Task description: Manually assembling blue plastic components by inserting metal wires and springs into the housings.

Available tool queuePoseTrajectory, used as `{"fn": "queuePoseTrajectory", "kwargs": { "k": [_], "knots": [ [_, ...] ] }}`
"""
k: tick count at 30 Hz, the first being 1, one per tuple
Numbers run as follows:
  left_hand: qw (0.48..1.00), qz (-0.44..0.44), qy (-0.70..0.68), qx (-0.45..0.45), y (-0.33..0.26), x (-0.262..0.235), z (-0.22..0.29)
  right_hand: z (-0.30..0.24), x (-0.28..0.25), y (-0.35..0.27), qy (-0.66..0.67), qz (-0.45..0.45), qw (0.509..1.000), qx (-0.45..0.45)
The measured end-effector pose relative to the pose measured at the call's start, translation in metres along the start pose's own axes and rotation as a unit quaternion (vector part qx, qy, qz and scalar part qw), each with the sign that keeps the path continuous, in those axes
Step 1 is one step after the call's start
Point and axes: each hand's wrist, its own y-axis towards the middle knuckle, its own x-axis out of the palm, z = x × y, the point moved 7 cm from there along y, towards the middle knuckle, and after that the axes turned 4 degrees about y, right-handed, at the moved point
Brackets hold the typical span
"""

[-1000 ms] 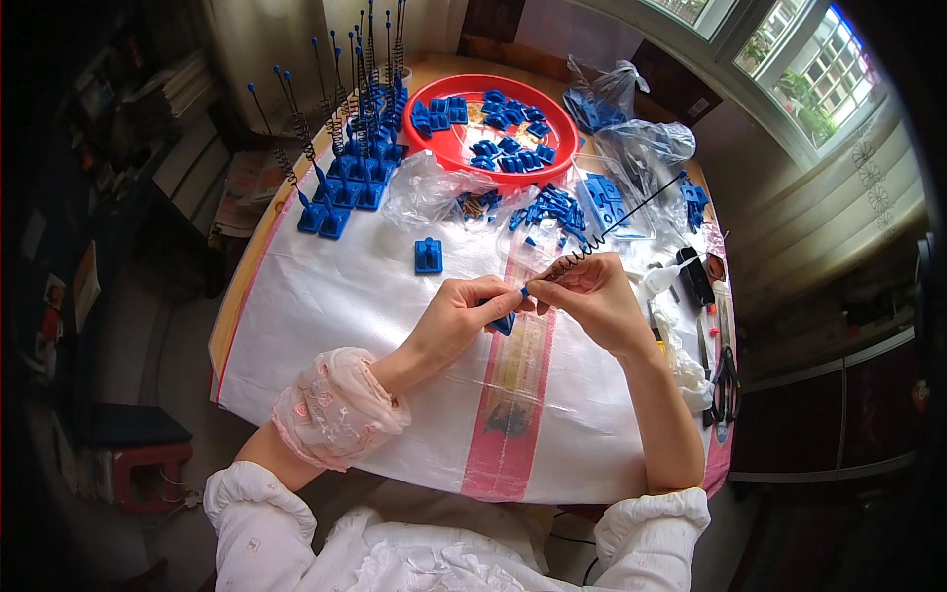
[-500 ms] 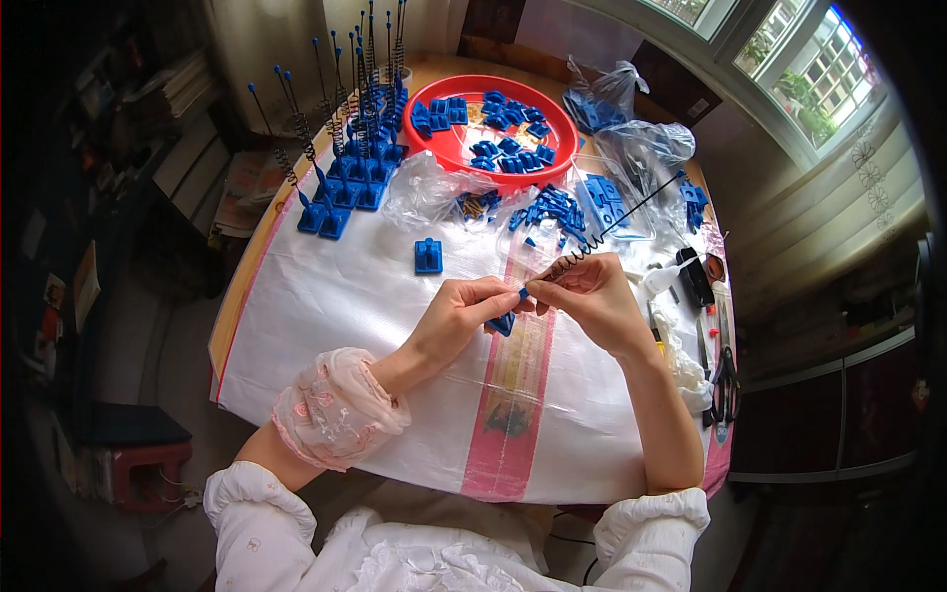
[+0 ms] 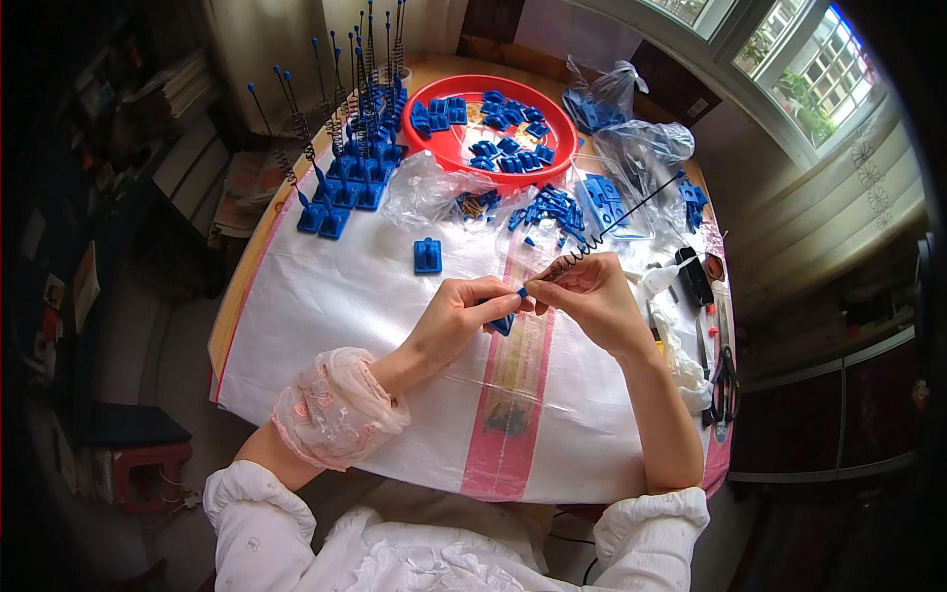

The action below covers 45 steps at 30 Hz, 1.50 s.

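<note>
My left hand (image 3: 461,310) is closed on a blue plastic piece (image 3: 504,325), mostly hidden by the fingers. Black wire with a coiled spring section (image 3: 577,258) is pinched in my right hand (image 3: 595,299); its long straight end points up to the right. Both sets of fingertips meet at a small blue part (image 3: 523,293), where the wire's lower end seems to join it. Whether the wire sits fully inside cannot be made out. A single blue square base (image 3: 427,257) rests on the sheet beyond my left hand.
Blue bases with upright spring wires (image 3: 345,183) stand at the far left. Beyond my hands are a red basin (image 3: 420,155) holding blue bases, a pile of small blue parts (image 3: 552,209) and clear plastic bags (image 3: 419,197). Scissors (image 3: 725,385) and a white bottle (image 3: 659,280) lie right.
</note>
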Motion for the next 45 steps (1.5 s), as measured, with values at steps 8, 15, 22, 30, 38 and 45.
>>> {"fn": "queuePoseTrajectory", "kwargs": {
  "k": [8,15,22,30,38,45],
  "knots": [
    [1.0,0.003,-0.016,-0.013,-0.0007,0.0014,0.0028,0.0033,-0.0015,0.0006,-0.002,0.001,1.0,-0.001],
    [0.999,-0.006,-0.042,-0.014,0.0007,-0.0009,-0.0035,0.0016,-0.0019,0.001,0.001,0.002,1.0,-0.001],
    [1.0,0.0,0.004,0.0,-0.0006,0.002,0.0045,0.0036,-0.0014,0.0005,0.003,-0.008,1.0,0.004],
    [1.0,-0.005,-0.015,-0.008,0.0002,0.0013,0.0022,0.0023,-0.0019,-0.0004,-0.012,-0.007,1.0,0.003],
    [0.998,-0.011,-0.059,-0.013,0.0008,0.0,-0.0024,0.0009,-0.0013,-0.0001,0.001,-0.01,1.0,-0.001],
    [0.999,-0.009,-0.032,-0.002,0.0007,-0.0001,-0.0013,0.0021,-0.0014,0.0002,-0.007,-0.007,1.0,0.0]
  ]
}}
